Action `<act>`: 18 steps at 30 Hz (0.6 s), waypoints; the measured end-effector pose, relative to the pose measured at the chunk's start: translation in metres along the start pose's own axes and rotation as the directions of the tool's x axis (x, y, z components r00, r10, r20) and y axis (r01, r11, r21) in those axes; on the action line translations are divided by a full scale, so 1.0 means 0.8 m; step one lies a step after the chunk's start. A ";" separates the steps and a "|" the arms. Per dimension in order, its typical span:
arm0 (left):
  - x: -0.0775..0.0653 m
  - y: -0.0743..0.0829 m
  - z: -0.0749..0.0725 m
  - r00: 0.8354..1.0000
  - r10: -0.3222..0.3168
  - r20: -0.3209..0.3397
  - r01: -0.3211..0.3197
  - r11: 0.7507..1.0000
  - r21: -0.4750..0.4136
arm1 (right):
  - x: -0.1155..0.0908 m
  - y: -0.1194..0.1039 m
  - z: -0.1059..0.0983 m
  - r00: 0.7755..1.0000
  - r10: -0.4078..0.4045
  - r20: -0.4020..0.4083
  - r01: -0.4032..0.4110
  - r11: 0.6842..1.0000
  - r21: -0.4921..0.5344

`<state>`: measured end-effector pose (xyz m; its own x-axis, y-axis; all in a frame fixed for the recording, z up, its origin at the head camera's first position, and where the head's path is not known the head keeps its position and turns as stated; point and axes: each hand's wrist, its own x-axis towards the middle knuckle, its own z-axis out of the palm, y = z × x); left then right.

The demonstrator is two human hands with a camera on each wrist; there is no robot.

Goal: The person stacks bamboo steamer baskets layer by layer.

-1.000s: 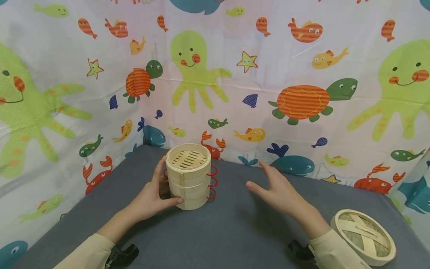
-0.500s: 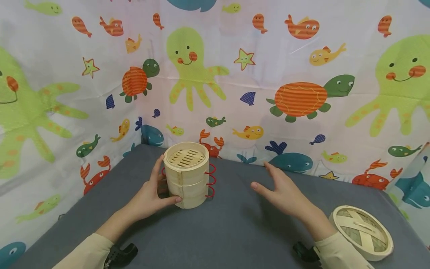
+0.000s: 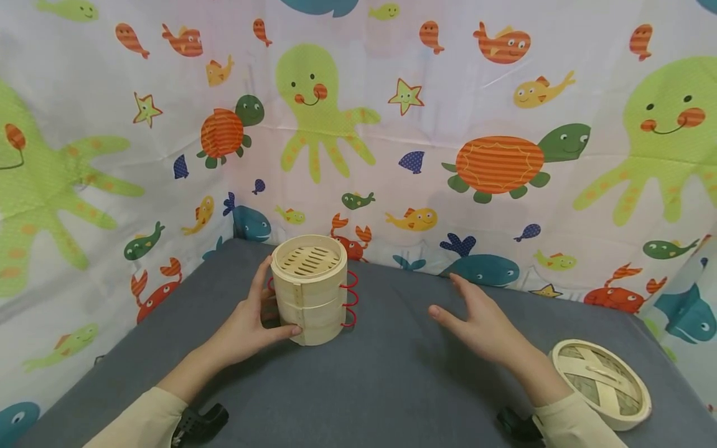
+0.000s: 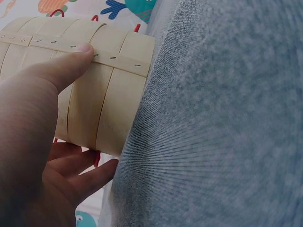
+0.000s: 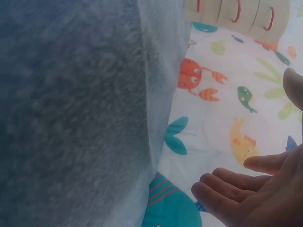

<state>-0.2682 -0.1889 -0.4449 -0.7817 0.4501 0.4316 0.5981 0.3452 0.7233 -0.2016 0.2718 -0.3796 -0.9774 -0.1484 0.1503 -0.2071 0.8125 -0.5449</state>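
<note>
A: Where's the bamboo steamer [image 3: 319, 314]?

B: Upright on the grey worktop [image 3: 386, 392], left of centre in the head view. The left hand [image 3: 241, 330] has it clasped, thumb on the near wall at the stapled strip [image 4: 61, 45], the other fingers along its left side

A: And the right hand [image 3: 487, 326]?

B: Well apart from it, holding nothing, thumb spread away from the fingers. The woven lid [image 3: 607, 382] lies near that sleeve [image 3: 577, 423]

A: How would the steamer handle?

B: Light and stiff, I'd guess, with dry walls that shouldn't slip much. The slatted top [image 3: 308, 252] looks easiest to crack. Tiers might slide apart, so I'd grip low, both sides, and not trust the red loops [image 3: 356, 298]
</note>
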 end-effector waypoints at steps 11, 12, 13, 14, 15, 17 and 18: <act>0.001 0.001 -0.002 1.000 -0.012 0.007 0.011 1.000 0.014 | -0.012 0.014 -0.005 1.000 0.028 -0.001 -0.028 0.999 -0.019; 0.001 0.001 -0.002 1.000 -0.017 0.006 0.017 1.000 0.015 | -0.014 0.015 -0.006 1.000 0.030 0.000 -0.030 0.999 -0.021; 0.001 0.001 -0.002 1.000 -0.021 0.004 0.021 1.000 0.018 | -0.015 0.016 -0.006 0.999 0.032 0.000 -0.032 0.999 -0.024; 0.001 0.001 -0.002 1.000 -0.024 0.003 0.024 1.000 0.018 | -0.016 0.016 -0.007 0.999 0.034 0.000 -0.034 0.999 -0.025; 0.001 0.001 -0.002 1.000 -0.029 0.002 0.028 0.999 0.017 | -0.017 0.017 -0.008 0.999 0.035 0.000 -0.035 0.999 -0.027; 0.001 0.001 -0.001 0.999 -0.032 0.004 0.032 0.999 0.014 | -0.019 0.018 -0.009 0.999 0.037 -0.001 -0.037 0.999 -0.029; 0.001 0.001 -0.001 0.999 -0.033 0.005 0.033 0.999 0.012 | -0.020 0.019 -0.010 0.999 0.037 0.000 -0.037 0.999 -0.031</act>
<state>-0.2685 -0.1887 -0.4437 -0.8001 0.4427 0.4047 0.5741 0.3698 0.7305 -0.1885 0.2909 -0.3834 -0.9845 -0.1179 0.1299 -0.1692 0.8347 -0.5241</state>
